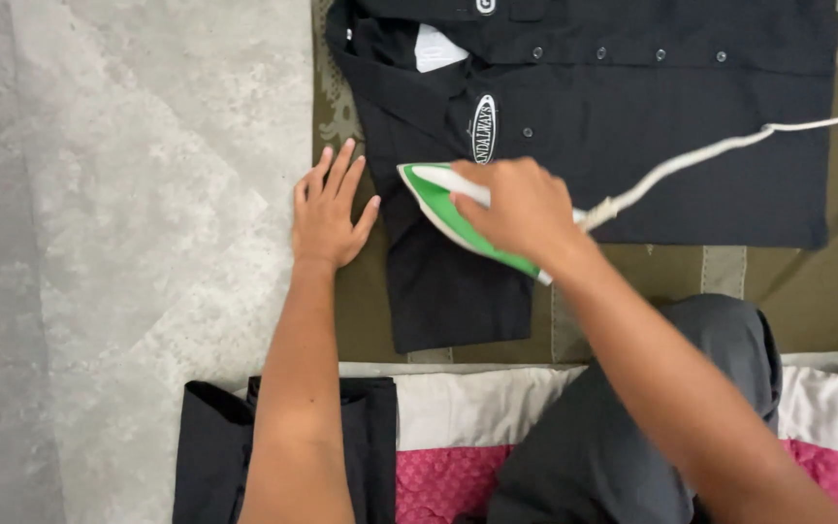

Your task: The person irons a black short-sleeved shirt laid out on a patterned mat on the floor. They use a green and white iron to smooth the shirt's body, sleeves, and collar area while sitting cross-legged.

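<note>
A black button-up shirt [632, 136] lies spread flat on an olive mat [807, 281], its short sleeve [448, 291] pointing toward me. My right hand [521, 209] grips the handle of a green and white iron [438, 199], which rests on the shirt near the sleeve seam and an oval chest patch [483, 128]. My left hand [327, 209] lies flat, fingers spread, at the mat's left edge just beside the sleeve, holding nothing.
The iron's white cord [720, 150] runs right across the shirt. Grey stone floor [128, 243] lies to the left. Near me are a folded black garment [215, 456], a white cloth [467, 403], a pink textured cloth [443, 485] and my dark-trousered knee [613, 427].
</note>
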